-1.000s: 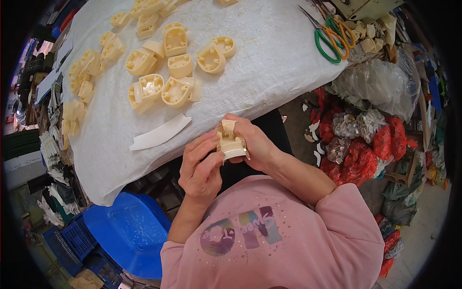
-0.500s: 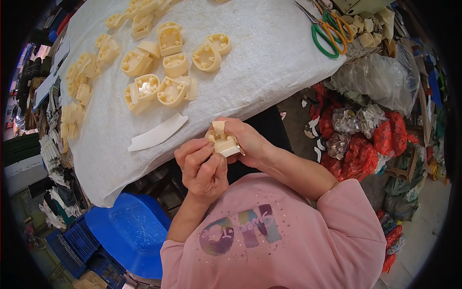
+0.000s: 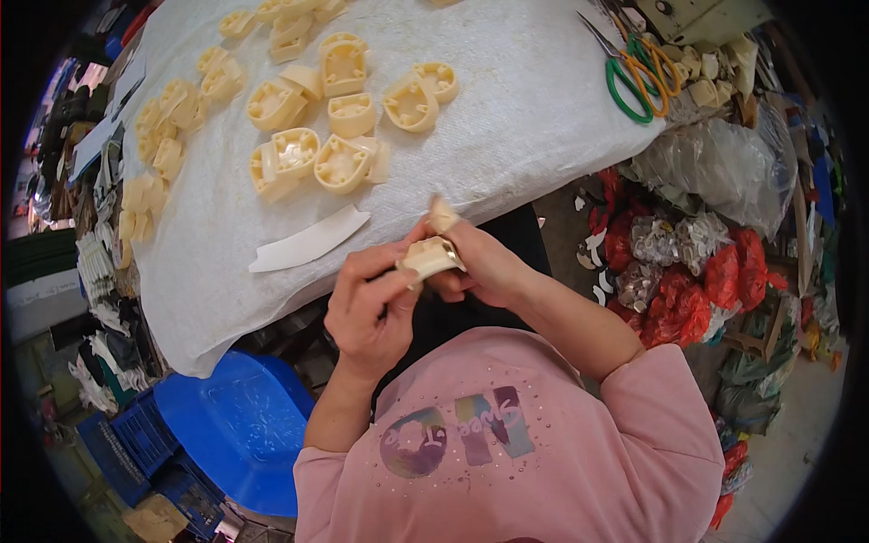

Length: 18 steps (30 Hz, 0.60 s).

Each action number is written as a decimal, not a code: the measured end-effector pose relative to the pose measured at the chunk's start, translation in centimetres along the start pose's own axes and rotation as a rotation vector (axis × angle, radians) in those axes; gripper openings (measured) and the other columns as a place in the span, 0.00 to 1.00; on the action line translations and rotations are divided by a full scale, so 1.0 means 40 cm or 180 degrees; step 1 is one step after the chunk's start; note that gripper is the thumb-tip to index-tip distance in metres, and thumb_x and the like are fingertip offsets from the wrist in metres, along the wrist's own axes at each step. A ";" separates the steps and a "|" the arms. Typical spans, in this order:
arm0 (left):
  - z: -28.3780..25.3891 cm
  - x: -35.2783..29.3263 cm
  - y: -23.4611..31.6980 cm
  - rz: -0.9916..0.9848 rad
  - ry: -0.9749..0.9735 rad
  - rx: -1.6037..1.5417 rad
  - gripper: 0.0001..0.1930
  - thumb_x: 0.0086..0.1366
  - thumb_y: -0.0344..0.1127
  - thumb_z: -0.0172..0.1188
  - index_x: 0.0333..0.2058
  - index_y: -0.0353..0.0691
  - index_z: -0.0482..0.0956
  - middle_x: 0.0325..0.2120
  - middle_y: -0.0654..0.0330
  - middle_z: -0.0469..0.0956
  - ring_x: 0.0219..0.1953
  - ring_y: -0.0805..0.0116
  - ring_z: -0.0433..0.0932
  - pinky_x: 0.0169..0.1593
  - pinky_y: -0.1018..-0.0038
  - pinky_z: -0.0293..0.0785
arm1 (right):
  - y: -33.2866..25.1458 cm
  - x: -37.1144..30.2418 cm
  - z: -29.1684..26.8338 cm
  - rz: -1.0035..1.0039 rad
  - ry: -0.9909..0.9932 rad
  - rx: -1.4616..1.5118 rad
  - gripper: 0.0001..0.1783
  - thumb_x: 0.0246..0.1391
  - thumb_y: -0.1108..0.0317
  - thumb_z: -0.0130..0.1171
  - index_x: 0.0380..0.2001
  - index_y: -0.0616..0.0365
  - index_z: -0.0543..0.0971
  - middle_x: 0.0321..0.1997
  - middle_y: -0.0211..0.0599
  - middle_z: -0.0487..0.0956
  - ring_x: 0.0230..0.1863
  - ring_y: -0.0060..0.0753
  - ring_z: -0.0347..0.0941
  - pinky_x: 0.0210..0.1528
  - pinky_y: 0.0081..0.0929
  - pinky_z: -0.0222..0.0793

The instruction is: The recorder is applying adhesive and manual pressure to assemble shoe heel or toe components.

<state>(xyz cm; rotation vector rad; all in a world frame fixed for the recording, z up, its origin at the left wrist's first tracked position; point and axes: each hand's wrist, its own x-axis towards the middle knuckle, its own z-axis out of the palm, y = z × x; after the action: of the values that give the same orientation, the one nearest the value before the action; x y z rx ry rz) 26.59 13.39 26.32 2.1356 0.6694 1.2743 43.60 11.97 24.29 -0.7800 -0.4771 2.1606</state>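
Just off the table's front edge, both my hands hold a small cream plastic part with a curved wall and a shiny band at its right end. My left hand pinches the left end between thumb and fingers. My right hand grips the part from behind and below, its thumb, wrapped in tan tape, raised above it. Several hollow cream parts of the same colour lie on the white woven cloth, some leaning on each other. A curved white strip rests near the edge, beyond my left hand.
Green-handled scissors and an orange-handled pair lie at the table's far right corner. A blue plastic basin or seat stands below left. Red plastic bags and clear plastic bundles sit on the floor at right.
The cream part has been turned, so its curved outer wall now shows instead of its hollow inside. My right thumb has lifted off it. The whole view has shifted slightly.
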 end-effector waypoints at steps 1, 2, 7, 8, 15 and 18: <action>0.000 -0.008 0.003 -0.0434 0.0317 -0.0231 0.08 0.55 0.26 0.63 0.33 0.35 0.74 0.35 0.51 0.76 0.39 0.56 0.77 0.42 0.68 0.74 | 0.002 -0.004 0.001 0.0032 -0.0041 -0.0019 0.20 0.61 0.49 0.40 0.37 0.54 0.73 0.17 0.24 0.69 0.16 0.16 0.59 0.15 0.19 0.54; -0.001 -0.014 0.004 -0.0862 0.0641 -0.0465 0.06 0.56 0.26 0.62 0.32 0.35 0.74 0.34 0.51 0.76 0.38 0.59 0.78 0.41 0.70 0.74 | 0.006 -0.012 0.010 -0.0835 0.0617 -0.1087 0.22 0.62 0.49 0.40 0.40 0.56 0.73 0.19 0.24 0.69 0.17 0.17 0.60 0.19 0.19 0.57; -0.004 -0.032 0.001 -0.1115 0.0637 -0.0526 0.06 0.61 0.28 0.58 0.34 0.32 0.72 0.36 0.52 0.73 0.39 0.67 0.75 0.42 0.75 0.72 | -0.014 -0.043 0.023 -0.3033 0.1067 -0.3386 0.11 0.56 0.65 0.53 0.41 0.56 0.76 0.36 0.34 0.72 0.37 0.33 0.66 0.43 0.29 0.62; -0.003 -0.035 0.003 -0.1185 0.0639 -0.0559 0.06 0.61 0.28 0.58 0.34 0.32 0.72 0.36 0.52 0.73 0.38 0.68 0.74 0.41 0.76 0.71 | -0.013 -0.042 0.026 -0.3026 0.1056 -0.3396 0.11 0.56 0.65 0.53 0.41 0.56 0.76 0.36 0.34 0.72 0.37 0.33 0.66 0.43 0.29 0.62; 0.019 -0.034 0.017 -0.1219 0.0470 -0.0649 0.06 0.62 0.28 0.58 0.33 0.32 0.71 0.35 0.54 0.72 0.35 0.72 0.72 0.40 0.78 0.70 | 0.005 -0.025 0.067 -0.3379 0.1367 -0.3832 0.05 0.43 0.76 0.55 0.26 0.59 0.70 0.27 0.39 0.65 0.32 0.42 0.60 0.36 0.34 0.54; 0.036 -0.022 0.031 -0.1493 0.0744 -0.0890 0.08 0.60 0.31 0.60 0.30 0.33 0.72 0.29 0.52 0.74 0.32 0.67 0.74 0.36 0.76 0.70 | 0.006 -0.018 0.055 -0.3370 0.1411 -0.3892 0.04 0.45 0.73 0.54 0.24 0.59 0.70 0.24 0.38 0.63 0.30 0.41 0.60 0.35 0.34 0.52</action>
<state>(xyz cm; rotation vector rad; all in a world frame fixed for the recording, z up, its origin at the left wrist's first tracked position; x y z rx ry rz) 27.67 11.63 26.06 1.5044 0.9592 1.2709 42.36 11.10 26.07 -1.1797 -1.5611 0.5348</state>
